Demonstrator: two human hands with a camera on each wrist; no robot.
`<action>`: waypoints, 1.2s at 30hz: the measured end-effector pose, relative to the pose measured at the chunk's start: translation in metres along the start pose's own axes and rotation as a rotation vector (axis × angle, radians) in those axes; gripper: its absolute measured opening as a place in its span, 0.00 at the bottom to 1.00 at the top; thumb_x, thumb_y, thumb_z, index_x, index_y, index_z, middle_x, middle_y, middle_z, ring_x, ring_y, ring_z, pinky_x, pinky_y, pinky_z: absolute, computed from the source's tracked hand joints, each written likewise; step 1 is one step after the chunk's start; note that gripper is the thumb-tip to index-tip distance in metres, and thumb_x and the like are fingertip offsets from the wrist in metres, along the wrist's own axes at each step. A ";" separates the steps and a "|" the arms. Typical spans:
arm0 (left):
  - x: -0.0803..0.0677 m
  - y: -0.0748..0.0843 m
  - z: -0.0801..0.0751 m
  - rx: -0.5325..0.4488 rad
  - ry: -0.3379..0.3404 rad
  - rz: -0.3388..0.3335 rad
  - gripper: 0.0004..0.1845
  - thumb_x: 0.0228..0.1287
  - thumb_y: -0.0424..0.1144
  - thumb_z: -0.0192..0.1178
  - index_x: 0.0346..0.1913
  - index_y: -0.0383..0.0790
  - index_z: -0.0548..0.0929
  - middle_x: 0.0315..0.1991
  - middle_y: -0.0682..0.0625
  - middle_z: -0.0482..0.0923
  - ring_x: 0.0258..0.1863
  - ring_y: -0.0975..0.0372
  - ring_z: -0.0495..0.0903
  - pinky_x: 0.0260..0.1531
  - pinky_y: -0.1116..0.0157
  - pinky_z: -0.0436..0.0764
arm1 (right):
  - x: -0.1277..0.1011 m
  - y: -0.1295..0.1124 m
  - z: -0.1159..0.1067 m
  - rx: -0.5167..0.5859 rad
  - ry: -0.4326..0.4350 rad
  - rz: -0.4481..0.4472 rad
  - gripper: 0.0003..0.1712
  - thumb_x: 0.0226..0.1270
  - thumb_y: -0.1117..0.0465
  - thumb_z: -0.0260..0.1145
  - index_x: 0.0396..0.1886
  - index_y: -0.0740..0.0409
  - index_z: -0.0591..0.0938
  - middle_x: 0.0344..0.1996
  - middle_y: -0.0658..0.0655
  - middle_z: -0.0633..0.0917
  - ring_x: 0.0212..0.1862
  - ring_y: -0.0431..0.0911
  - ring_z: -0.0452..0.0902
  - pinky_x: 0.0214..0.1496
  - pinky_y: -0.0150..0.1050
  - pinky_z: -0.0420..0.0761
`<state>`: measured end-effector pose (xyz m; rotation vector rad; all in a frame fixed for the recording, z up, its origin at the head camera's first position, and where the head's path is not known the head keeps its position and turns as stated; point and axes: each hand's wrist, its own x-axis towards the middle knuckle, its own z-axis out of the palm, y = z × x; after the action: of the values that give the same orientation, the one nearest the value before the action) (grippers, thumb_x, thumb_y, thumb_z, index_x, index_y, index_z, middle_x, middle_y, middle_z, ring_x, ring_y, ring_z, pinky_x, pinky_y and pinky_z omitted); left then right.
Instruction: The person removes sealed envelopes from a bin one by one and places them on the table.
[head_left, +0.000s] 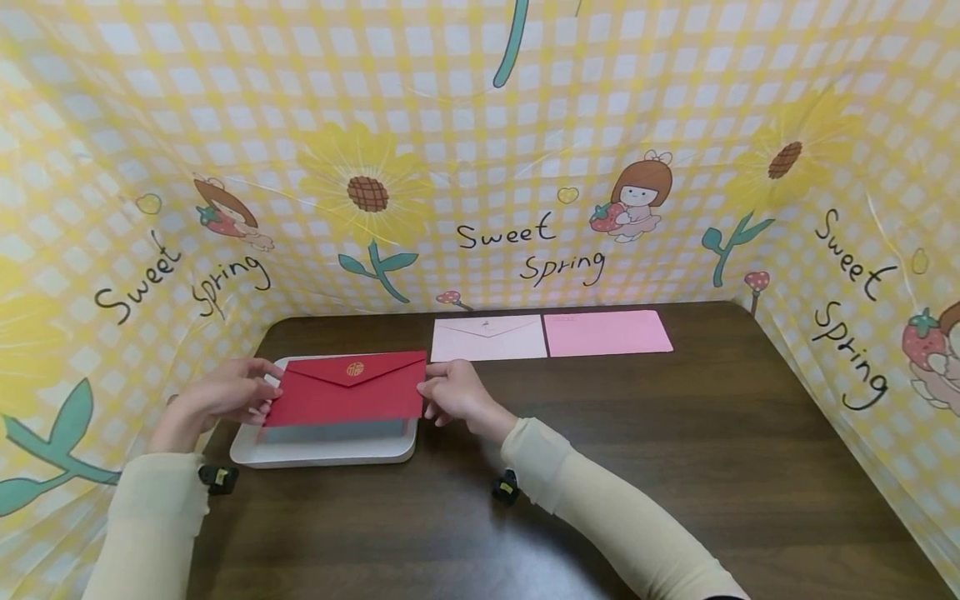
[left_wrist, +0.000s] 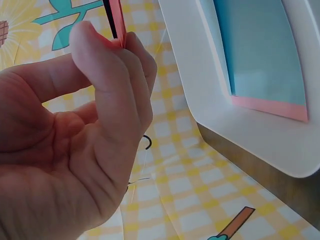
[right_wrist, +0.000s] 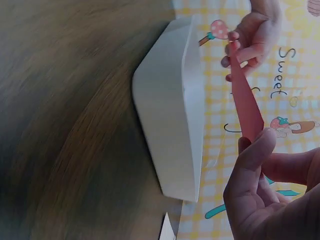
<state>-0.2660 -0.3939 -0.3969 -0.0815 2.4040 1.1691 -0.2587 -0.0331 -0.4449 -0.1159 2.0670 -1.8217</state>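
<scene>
A red envelope [head_left: 330,402] with a gold emblem on its pointed flap is held up over a white tray [head_left: 322,455]. My left hand [head_left: 232,392] pinches its left edge, and my right hand [head_left: 459,392] pinches the right edge between thumb and fingers. The right wrist view shows the envelope [right_wrist: 245,105] stretched between both hands, raised above the tray's rim. Inside the tray lies a light blue envelope [left_wrist: 265,55], with a pink strip [left_wrist: 270,107] showing at its end. In the head view, the red envelope hides most of the tray's inside.
Along the back edge of the dark wooden table [head_left: 600,467], a white envelope [head_left: 491,343] with a pointed flap lies beside a pink envelope [head_left: 607,333]. Yellow checked cloth [head_left: 465,150] hangs behind the table and at both sides.
</scene>
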 end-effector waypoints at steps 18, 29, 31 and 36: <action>-0.003 0.003 0.007 0.015 -0.019 0.030 0.24 0.79 0.30 0.55 0.70 0.23 0.64 0.34 0.44 0.78 0.32 0.56 0.80 0.32 0.59 0.87 | -0.002 0.009 -0.005 -0.027 0.014 0.026 0.16 0.76 0.67 0.67 0.58 0.72 0.83 0.25 0.61 0.87 0.21 0.47 0.81 0.21 0.33 0.81; -0.004 0.005 0.011 0.174 0.022 0.080 0.22 0.79 0.35 0.55 0.68 0.26 0.70 0.42 0.43 0.80 0.41 0.49 0.77 0.31 0.62 0.76 | -0.001 0.015 -0.015 -0.034 0.045 0.037 0.06 0.75 0.67 0.67 0.43 0.66 0.87 0.18 0.53 0.74 0.18 0.42 0.65 0.19 0.32 0.67; -0.004 0.008 0.013 0.175 0.019 0.089 0.23 0.78 0.34 0.55 0.69 0.26 0.70 0.44 0.42 0.81 0.43 0.48 0.78 0.34 0.60 0.77 | -0.001 0.015 -0.018 -0.024 0.046 0.045 0.06 0.75 0.68 0.66 0.44 0.66 0.87 0.18 0.53 0.73 0.18 0.43 0.63 0.19 0.32 0.66; -0.004 0.011 0.018 0.161 0.019 0.116 0.23 0.79 0.34 0.55 0.69 0.26 0.70 0.48 0.40 0.82 0.46 0.47 0.79 0.38 0.55 0.79 | -0.001 0.017 -0.023 -0.006 0.042 0.050 0.06 0.76 0.68 0.66 0.42 0.67 0.86 0.17 0.52 0.70 0.16 0.42 0.60 0.18 0.33 0.62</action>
<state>-0.2580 -0.3737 -0.3964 0.0998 2.5386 1.0233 -0.2627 -0.0083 -0.4588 -0.0279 2.0847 -1.8034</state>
